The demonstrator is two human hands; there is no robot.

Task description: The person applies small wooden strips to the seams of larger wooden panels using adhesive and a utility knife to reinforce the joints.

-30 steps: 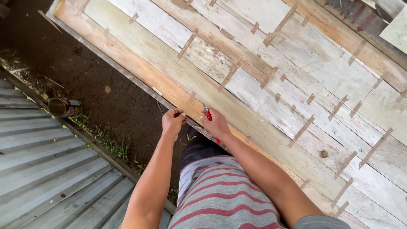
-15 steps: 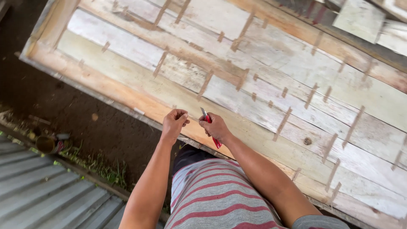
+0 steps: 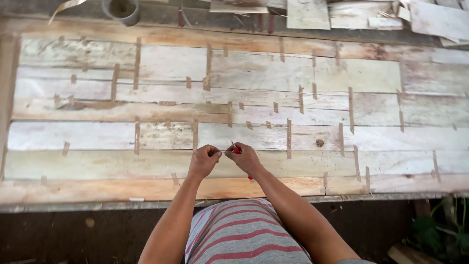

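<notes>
Head view, left hand: fingers curled and pinched together at the tips, meeting the right hand; what they pinch is too small to tell.
Head view, right hand: fingers closed around a red-handled tool, its tip pointing toward the left fingertips.
Place: both hands rest over the pale wood panel, near its front edge, just above the striped shirt.
Doing it well: I judge a steady pinch and small tool movements suit this close work.
Tape strips: short brown pieces across the seams.
Labels, signs: none visible.
Container: round, grey, at the far edge.
</notes>
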